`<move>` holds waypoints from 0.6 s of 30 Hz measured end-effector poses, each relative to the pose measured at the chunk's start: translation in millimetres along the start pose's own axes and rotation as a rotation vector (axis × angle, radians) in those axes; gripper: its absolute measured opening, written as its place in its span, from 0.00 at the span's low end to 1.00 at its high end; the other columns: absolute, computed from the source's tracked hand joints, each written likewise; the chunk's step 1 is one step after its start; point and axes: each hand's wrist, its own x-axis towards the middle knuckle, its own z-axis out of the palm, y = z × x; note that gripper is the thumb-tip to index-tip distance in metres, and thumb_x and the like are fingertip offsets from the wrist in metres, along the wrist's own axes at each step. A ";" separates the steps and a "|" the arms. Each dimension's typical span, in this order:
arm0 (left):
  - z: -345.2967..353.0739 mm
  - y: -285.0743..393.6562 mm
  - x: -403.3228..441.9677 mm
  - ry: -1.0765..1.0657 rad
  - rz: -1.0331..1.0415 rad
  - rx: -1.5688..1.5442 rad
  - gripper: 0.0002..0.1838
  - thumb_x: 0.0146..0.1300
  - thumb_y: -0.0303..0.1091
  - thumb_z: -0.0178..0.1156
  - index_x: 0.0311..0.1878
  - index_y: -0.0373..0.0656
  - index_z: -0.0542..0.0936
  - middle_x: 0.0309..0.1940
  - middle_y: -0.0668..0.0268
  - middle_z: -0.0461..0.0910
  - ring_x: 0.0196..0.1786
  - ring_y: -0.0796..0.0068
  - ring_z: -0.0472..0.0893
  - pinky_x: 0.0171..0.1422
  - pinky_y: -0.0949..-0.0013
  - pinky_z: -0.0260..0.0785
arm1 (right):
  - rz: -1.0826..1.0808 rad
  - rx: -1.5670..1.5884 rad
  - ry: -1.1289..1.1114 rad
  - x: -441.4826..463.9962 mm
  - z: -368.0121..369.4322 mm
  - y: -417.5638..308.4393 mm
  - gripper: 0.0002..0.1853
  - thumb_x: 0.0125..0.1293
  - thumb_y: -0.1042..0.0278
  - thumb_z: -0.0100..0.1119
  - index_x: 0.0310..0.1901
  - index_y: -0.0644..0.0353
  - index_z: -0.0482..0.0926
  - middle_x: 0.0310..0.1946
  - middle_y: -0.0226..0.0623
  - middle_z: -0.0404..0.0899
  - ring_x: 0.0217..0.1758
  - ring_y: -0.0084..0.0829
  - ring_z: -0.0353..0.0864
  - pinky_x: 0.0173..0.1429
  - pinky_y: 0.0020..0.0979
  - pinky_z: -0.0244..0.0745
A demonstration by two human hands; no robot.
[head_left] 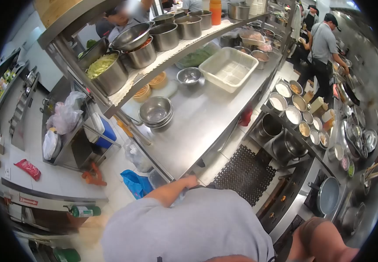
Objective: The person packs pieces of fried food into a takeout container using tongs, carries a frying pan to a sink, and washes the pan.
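My left hand point(190, 180) is low in front of my grey shirt, beside the near corner of the steel table point(189, 139). Its fingers are too small and partly hidden to make out, and I see nothing clearly held in it. At the lower right edge my right arm reaches outward, with its hand out of view. On the table stand stacked steel bowls point(155, 111), a single steel bowl point(189, 76) and a whitish plastic tub point(228, 69). A blue bag point(136, 183) lies on the floor left of my left hand.
Steel pots line the shelf point(171, 56) above the table. A black perforated mat point(246, 174) covers floor at the right. Beyond it are containers of ingredients and a pan point(328, 195) on the stove. A person in grey point(324, 41) works at the back right; others are behind the shelf.
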 end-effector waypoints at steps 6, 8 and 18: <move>-15.4 15.2 -13.6 -0.043 0.014 0.032 0.23 0.63 0.47 0.55 0.42 0.33 0.84 0.43 0.43 0.83 0.49 0.45 0.82 0.56 0.50 0.73 | 0.005 -0.031 -0.025 8.7 15.0 -14.8 0.25 0.77 0.42 0.36 0.53 0.55 0.72 0.60 0.46 0.67 0.60 0.41 0.71 0.60 0.48 0.72; -16.5 20.2 -6.3 -0.056 0.049 0.032 0.22 0.62 0.47 0.56 0.41 0.33 0.84 0.42 0.43 0.83 0.48 0.45 0.83 0.56 0.50 0.73 | 0.001 -0.040 -0.035 10.4 18.4 -19.0 0.24 0.77 0.42 0.36 0.53 0.54 0.72 0.60 0.46 0.67 0.60 0.41 0.71 0.60 0.49 0.73; -1.1 9.1 0.3 -0.013 0.016 0.006 0.21 0.59 0.47 0.59 0.34 0.34 0.85 0.33 0.45 0.84 0.39 0.47 0.84 0.50 0.51 0.74 | 0.012 -0.041 -0.041 16.1 22.0 -29.1 0.22 0.77 0.43 0.36 0.52 0.52 0.72 0.60 0.45 0.66 0.60 0.41 0.70 0.59 0.50 0.74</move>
